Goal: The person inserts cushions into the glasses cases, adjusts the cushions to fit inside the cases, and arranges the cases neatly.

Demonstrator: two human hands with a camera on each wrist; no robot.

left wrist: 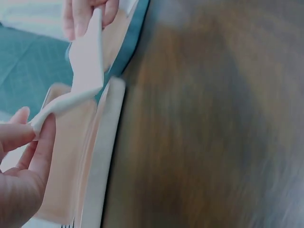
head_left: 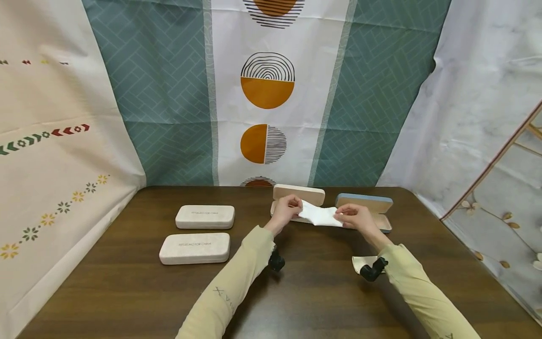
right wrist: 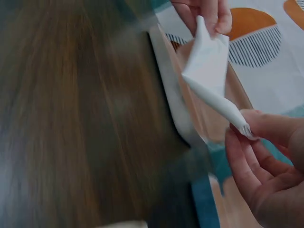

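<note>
A folded white cloth (head_left: 318,215) is stretched between both hands, above two open glasses cases. My left hand (head_left: 286,213) pinches its left end between thumb and fingers; the left wrist view shows the thumb on one side of the cloth (left wrist: 88,61). Its right end is pinched by my right hand (head_left: 357,218), close up in the right wrist view. Behind the left hand stands a cream glasses case (head_left: 298,194) with its lid raised, partly covered by hand and cloth. A blue glasses case (head_left: 366,202), also open, lies behind the right hand.
Two closed cream glasses cases (head_left: 205,217) (head_left: 195,248) lie on the left of the brown wooden table (head_left: 305,301). A small cream piece (head_left: 360,263) lies under the right wrist, partly hidden by the wrist camera. Patterned curtains (head_left: 169,94) hang behind the table.
</note>
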